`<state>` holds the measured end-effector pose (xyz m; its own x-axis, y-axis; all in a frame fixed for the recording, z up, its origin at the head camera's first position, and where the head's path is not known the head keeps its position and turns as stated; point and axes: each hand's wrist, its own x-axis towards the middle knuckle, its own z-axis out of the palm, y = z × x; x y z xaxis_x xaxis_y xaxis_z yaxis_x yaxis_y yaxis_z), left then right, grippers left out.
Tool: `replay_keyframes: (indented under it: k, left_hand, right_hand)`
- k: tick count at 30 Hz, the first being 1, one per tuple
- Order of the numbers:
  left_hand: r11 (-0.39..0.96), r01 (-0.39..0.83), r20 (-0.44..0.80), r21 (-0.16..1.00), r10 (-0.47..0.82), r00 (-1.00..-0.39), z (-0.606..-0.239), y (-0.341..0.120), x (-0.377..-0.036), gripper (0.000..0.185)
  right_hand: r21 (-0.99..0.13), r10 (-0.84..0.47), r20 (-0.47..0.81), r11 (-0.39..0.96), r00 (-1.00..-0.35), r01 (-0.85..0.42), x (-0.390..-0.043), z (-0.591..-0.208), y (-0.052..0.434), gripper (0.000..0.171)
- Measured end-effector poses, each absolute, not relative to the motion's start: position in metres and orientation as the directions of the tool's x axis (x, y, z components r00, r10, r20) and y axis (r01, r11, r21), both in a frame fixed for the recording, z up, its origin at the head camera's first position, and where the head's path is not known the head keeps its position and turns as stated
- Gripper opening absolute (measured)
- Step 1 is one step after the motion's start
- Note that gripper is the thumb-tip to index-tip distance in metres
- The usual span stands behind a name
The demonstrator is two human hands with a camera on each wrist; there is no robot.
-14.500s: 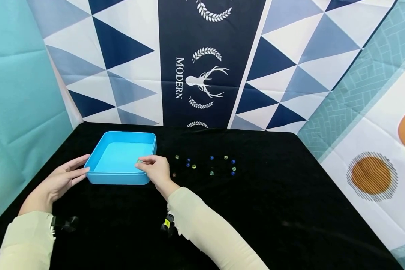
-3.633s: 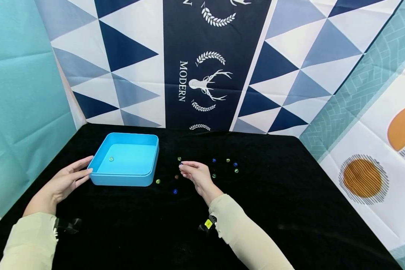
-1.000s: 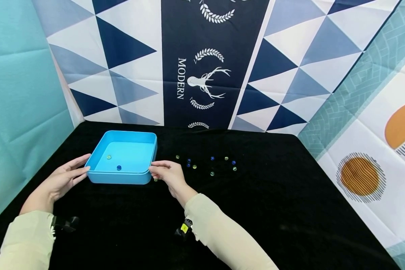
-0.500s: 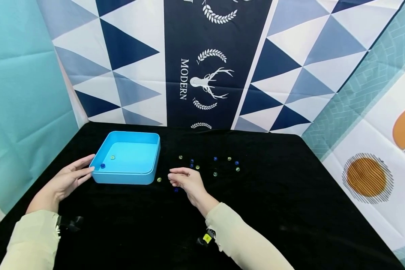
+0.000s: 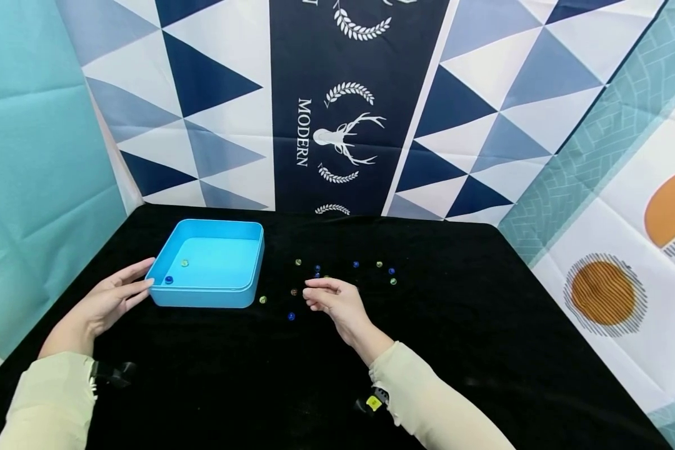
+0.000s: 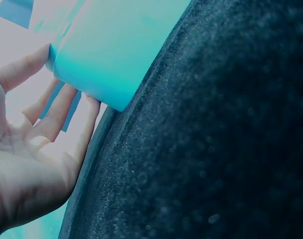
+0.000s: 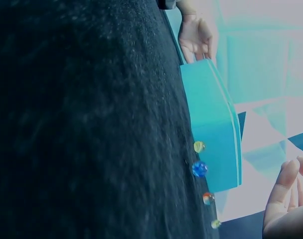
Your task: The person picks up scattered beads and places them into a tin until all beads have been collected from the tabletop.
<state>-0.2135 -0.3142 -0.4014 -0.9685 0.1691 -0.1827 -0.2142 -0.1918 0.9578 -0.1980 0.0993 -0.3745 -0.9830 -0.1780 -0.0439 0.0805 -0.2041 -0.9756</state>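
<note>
A shallow square light-blue box (image 5: 199,298) stands at the left of the black cloth. Inside it lie a yellow-green marble (image 5: 185,263) and a blue marble (image 5: 169,279). Nearly straight fingers of my left hand (image 5: 102,299) touch its left side, the thumb at the rim by the near corner. My right hand (image 5: 340,307) hovers over the cloth right of the box, fingers loosely bent, no marble showing between them. Left of its fingertips are an orange-brown marble (image 5: 294,292) and a blue glass marble (image 7: 200,169). A yellow-green marble (image 7: 199,146) sits beside the box.
Several more glass marbles lie farther back on the black cloth (image 5: 455,350), such as a blue one (image 5: 356,264) and a green one (image 5: 393,281). The right hand partly covers some. A patterned fabric wall (image 5: 219,150) closes off the back, with teal fabric (image 5: 39,162) at left.
The box held no visible marbles at first; two now lie in it. The blue one has rolled left. My right hand has withdrawn rightward from the box; my left stays at its side.
</note>
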Motion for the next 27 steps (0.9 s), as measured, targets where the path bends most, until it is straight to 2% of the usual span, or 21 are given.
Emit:
replay_keyframes:
  k: [7, 13, 23, 27]
  left_hand:
    - [-0.176, -0.218, -0.188, 0.960, 0.173, -0.967, -0.399, -0.313, -0.213, 0.061]
    - [-0.182, -0.215, -0.185, 0.959, 0.171, -0.968, -0.400, -0.313, -0.213, 0.059]
    - [-0.175, -0.222, -0.193, 0.959, 0.165, -0.967, -0.401, -0.314, -0.213, 0.061]
    - [-0.174, -0.229, -0.202, 0.958, 0.158, -0.966, -0.401, -0.313, -0.213, 0.063]
  right_hand:
    - [-0.978, -0.136, -0.058, -0.193, -0.989, 0.084, -0.197, -0.371, 0.117, 0.029]
    - [-0.972, -0.088, -0.054, -0.222, -0.995, 0.073, -0.197, -0.371, 0.133, 0.025]
    - [-0.972, -0.047, -0.065, -0.222, -0.997, 0.074, -0.194, -0.372, 0.163, 0.031]
    - [-0.969, -0.031, -0.054, -0.240, -0.998, 0.060, -0.194, -0.371, 0.174, 0.023]
